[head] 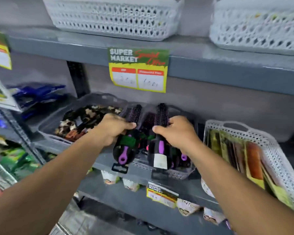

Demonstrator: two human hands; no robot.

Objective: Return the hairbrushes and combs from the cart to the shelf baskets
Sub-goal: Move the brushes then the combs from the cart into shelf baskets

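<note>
My left hand (112, 128) grips a packaged round hairbrush (126, 146) with black bristles and a purple handle. My right hand (175, 133) holds a second, similar round hairbrush (159, 150) with a white label on its pack. Both brushes lie over a grey lattice basket (173, 173) on the middle shelf, which holds more purple and black brushes. Their handles stick out past the basket's front rim. The cart is out of view.
A grey basket of hair clips (47, 128) stands to the left, and a white lattice basket of packaged combs (277, 155) to the right. Two white baskets (112, 16) sit on the shelf above. A price sign (137, 70) hangs from that shelf's edge.
</note>
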